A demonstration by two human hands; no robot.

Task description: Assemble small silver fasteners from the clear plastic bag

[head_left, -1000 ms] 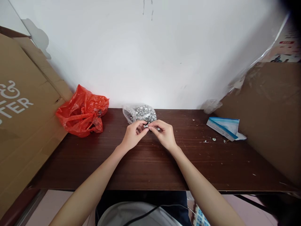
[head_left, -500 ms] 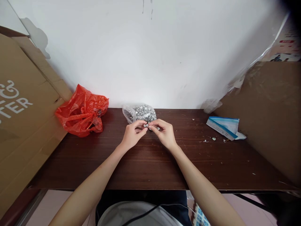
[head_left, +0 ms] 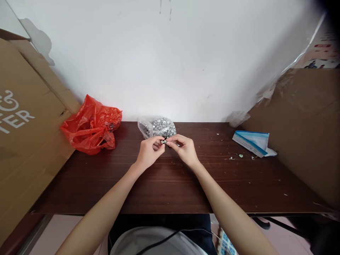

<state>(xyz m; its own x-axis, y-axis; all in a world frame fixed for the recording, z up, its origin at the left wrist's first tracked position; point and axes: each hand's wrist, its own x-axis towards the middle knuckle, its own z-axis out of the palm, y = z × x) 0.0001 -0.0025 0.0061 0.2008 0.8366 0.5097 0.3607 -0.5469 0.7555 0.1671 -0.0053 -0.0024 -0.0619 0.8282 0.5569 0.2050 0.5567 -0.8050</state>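
Small metal fitting (head_left: 164, 141), held just above the middle of the frame's lower half, in front of the clear bag (head_left: 143, 126) of loose metal parts (head_left: 162, 123). Its long axis runs about level across the picture, one end pointing left toward your left hand (head_left: 149, 153), the other right toward your right hand (head_left: 186, 150). It is too small here to tell which end is the head. Your left thumb and forefinger pinch its left end; your right thumb and forefinger close narrowly on its right end.

Under your hands spreads a dark brown wood-grain table (head_left: 162, 191), marked with specks and, right of centre, a few pale scraps (head_left: 240, 156). You have a crumpled red plastic bag (head_left: 91, 127) at left, and a blue-and-white packet (head_left: 249, 142) lying slantwise at right. Crumpled clear plastic (head_left: 238, 118) sits near the table's back edge, right of centre.

A white wall (head_left: 170, 63) fills the upper frame, with dark streaks at top centre. A lettered cardboard box (head_left: 32, 148) stands at far left, brown cardboard (head_left: 302, 131) at far right. Pinkish floor (head_left: 284, 237) shows at lower right.
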